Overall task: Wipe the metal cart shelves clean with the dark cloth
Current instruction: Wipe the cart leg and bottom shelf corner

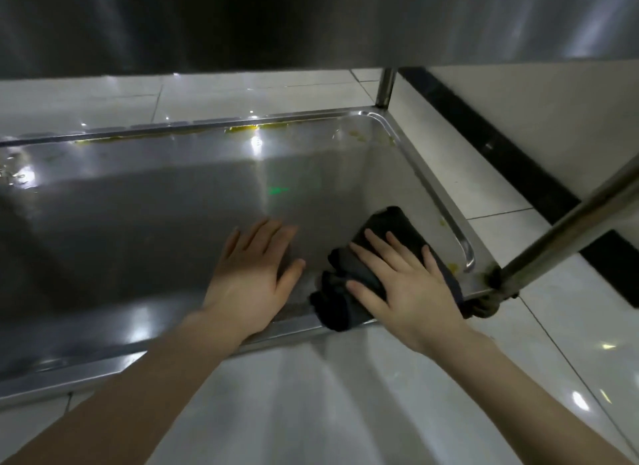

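While right hand flattens bunched dark cloth | left hand splayed (empty) | glossy steel shelf

Floor: pale glossy tiles with thin dark grout lines, carrying bright light reflections near the lower right and beyond the far side. Wall: light-coloured, at upper right, meeting the floor along a black skirting band that runs diagonally toward the right edge. A small green glint shows mid-frame.
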`<act>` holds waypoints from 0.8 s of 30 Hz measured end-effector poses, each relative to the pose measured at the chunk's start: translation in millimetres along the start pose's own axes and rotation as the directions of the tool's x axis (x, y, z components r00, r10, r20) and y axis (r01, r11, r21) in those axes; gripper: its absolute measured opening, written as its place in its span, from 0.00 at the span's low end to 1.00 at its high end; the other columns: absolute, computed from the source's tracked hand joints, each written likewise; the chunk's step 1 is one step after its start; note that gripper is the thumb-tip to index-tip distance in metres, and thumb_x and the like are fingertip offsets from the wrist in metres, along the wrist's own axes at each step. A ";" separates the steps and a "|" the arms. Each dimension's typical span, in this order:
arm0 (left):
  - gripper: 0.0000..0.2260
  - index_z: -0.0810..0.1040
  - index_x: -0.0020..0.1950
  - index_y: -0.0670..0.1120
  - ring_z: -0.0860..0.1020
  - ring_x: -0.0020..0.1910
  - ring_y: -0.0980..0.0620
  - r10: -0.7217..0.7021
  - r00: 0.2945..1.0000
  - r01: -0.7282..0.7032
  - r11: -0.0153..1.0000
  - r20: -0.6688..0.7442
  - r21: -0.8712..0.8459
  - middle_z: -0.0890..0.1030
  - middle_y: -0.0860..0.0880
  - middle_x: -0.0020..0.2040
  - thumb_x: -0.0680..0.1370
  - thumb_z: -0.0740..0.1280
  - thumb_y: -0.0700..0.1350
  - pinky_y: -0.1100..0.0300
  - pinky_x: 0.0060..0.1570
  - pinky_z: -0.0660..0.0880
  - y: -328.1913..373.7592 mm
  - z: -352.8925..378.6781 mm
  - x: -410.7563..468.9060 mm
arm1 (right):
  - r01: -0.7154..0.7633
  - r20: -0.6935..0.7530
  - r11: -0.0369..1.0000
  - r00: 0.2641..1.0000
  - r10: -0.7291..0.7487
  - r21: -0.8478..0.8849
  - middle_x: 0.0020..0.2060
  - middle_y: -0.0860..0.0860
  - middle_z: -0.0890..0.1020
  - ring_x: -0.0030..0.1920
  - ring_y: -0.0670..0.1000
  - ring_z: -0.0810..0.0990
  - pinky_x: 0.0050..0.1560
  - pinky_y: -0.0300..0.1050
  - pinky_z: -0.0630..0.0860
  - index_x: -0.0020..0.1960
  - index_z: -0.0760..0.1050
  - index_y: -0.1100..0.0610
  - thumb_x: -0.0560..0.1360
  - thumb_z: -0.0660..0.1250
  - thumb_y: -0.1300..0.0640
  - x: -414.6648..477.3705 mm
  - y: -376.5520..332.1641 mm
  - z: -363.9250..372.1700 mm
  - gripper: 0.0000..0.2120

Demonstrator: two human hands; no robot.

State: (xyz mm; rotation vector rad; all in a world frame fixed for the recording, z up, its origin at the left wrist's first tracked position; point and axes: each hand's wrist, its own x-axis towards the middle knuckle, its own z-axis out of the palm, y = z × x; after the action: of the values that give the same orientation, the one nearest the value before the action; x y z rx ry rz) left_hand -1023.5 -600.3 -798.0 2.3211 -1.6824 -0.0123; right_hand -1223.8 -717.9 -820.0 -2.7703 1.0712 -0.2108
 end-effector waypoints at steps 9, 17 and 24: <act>0.28 0.68 0.73 0.51 0.61 0.75 0.49 -0.001 0.998 -0.002 0.999 0.067 0.040 0.65 0.50 0.76 0.78 0.49 0.61 0.49 0.75 0.52 14.0 17.6 4.7 | -0.165 0.048 0.986 0.985 0.164 0.017 0.79 0.47 0.54 0.79 0.54 0.49 0.74 0.69 0.42 0.77 0.58 0.44 0.80 0.52 0.36 169.3 39.7 -9.8 0.28; 0.33 0.70 0.72 0.49 0.64 0.74 0.47 0.017 0.998 -0.018 0.999 0.057 0.030 0.67 0.49 0.75 0.74 0.43 0.61 0.49 0.73 0.57 16.9 11.8 4.6 | -0.086 0.058 0.996 0.995 0.083 0.040 0.79 0.44 0.52 0.79 0.50 0.47 0.75 0.66 0.40 0.77 0.56 0.41 0.79 0.51 0.35 91.5 38.5 -9.4 0.28; 0.32 0.73 0.70 0.48 0.66 0.73 0.46 0.010 0.999 -0.011 1.000 0.048 0.006 0.68 0.48 0.74 0.74 0.45 0.61 0.47 0.72 0.58 17.8 12.8 4.9 | -0.147 0.122 0.989 0.981 0.149 -0.021 0.79 0.40 0.47 0.79 0.48 0.43 0.74 0.61 0.38 0.78 0.50 0.37 0.76 0.46 0.29 27.5 61.5 -20.2 0.32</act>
State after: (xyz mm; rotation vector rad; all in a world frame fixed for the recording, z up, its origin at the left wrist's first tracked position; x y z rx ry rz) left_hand -1040.6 -612.7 -805.6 2.3344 -1.7200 -0.0616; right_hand -1247.7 -783.4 -810.7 -2.6585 1.2429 -0.0141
